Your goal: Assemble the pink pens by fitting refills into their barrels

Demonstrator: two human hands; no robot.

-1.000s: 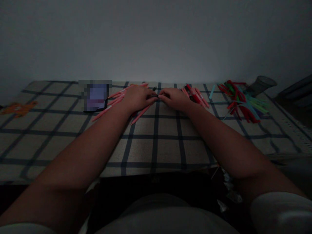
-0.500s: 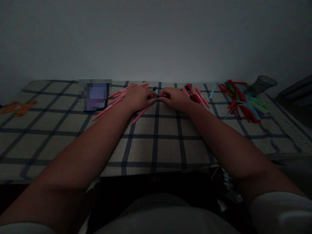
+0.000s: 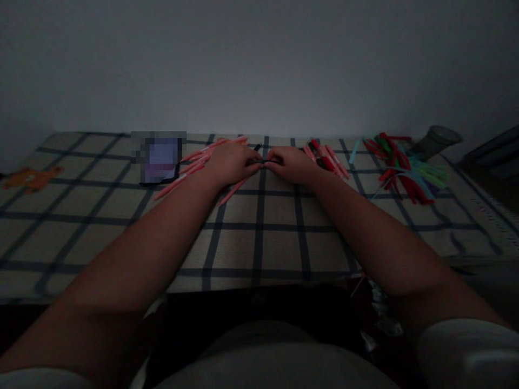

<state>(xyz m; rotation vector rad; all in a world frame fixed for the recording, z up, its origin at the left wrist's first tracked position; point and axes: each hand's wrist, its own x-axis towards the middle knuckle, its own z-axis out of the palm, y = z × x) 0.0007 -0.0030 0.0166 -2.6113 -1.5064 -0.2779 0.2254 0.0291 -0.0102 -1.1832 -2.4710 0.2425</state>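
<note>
Black piece [image 3: 265,161] likely proving light, stiff; left hand [image 3: 232,162] and right hand [image 3: 291,163] pinching it from opposite sides, suiting slimness, right of phone [image 3: 164,156].

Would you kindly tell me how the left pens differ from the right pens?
The left pens are mostly pink; the right pens mix pink, red and black. The left pens spread widely, partly hidden by the left hand; the right pens bunch more tightly beside the right hand. In view, the left pens slant up rightward, the right pens up leftward. Both lie on the checked cloth.
</note>
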